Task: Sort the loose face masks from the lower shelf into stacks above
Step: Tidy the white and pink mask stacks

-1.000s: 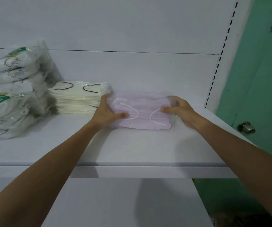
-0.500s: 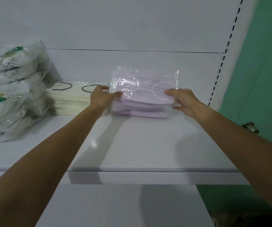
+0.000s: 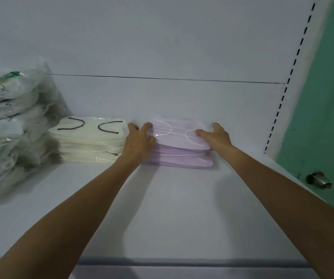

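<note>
Both hands at the lilac mask stack (image 3: 182,156), sitting on the upper shelf (image 3: 172,208) close against the back wall (image 3: 182,97): left hand (image 3: 140,139) wrapped round its left end, right hand (image 3: 216,135) laid on the top right corner with fingers nearly straight, pressing down rather than clasping. Just beside on the left, very near the left hand, a cream mask stack (image 3: 89,143) with black ear loops on top. Further left, leaning clear bags (image 3: 11,127) full of white masks, with green print, count impossible to tell. Possible trouble from here, only as a judgement: glossy plastic wrappers, probably slippery, so an easy slide of the top lilac pack on letting go too fast, being already set a little back from the lower ones. Also a careless left wrist pushing the cream pile crooked. Better to square the edges first, then to lift off slowly.
</note>
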`<state>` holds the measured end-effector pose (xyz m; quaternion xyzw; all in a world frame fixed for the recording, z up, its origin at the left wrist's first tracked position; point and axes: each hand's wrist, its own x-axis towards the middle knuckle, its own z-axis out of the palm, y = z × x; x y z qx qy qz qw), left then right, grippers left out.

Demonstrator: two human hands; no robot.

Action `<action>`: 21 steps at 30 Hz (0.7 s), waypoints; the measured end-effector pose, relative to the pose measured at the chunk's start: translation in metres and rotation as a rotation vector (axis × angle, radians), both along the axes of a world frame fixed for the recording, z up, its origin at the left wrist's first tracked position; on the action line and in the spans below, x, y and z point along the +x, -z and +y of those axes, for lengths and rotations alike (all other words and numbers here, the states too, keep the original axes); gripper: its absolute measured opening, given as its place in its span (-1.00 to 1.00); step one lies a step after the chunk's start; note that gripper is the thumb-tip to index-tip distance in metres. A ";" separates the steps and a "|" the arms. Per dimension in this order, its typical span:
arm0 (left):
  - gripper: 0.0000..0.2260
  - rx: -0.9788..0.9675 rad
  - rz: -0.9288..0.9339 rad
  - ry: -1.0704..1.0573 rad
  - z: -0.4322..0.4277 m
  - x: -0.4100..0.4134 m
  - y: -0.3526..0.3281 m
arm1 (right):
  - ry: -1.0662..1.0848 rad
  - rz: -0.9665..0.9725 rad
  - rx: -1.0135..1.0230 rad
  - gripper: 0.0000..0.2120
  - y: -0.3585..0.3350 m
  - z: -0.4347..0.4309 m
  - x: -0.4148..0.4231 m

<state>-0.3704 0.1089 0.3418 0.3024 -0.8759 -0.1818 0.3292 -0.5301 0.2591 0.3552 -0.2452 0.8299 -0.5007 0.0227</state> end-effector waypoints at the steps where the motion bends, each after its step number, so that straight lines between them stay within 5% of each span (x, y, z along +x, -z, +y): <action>1: -0.66 0.002 -0.017 -0.010 0.000 -0.002 -0.001 | -0.011 0.048 0.041 -0.32 -0.001 -0.002 -0.001; 7: -0.70 -0.094 -0.295 -0.048 -0.006 -0.008 0.006 | -0.089 -0.036 0.265 -0.35 -0.005 -0.004 -0.005; 11: -0.70 -0.369 -0.486 -0.067 0.008 0.000 -0.009 | -0.034 0.027 0.275 -0.38 -0.007 -0.008 0.002; 14: -0.74 -0.500 -0.460 -0.187 0.010 0.002 -0.024 | 0.085 0.251 0.308 -0.41 -0.006 -0.010 0.015; 16: -0.73 -0.556 -0.391 -0.214 0.011 0.004 -0.031 | 0.105 0.371 0.299 -0.63 -0.005 -0.011 0.017; 21: -0.74 -0.515 -0.132 -0.070 0.020 0.017 -0.023 | -0.023 0.213 0.271 -0.57 -0.004 -0.005 0.015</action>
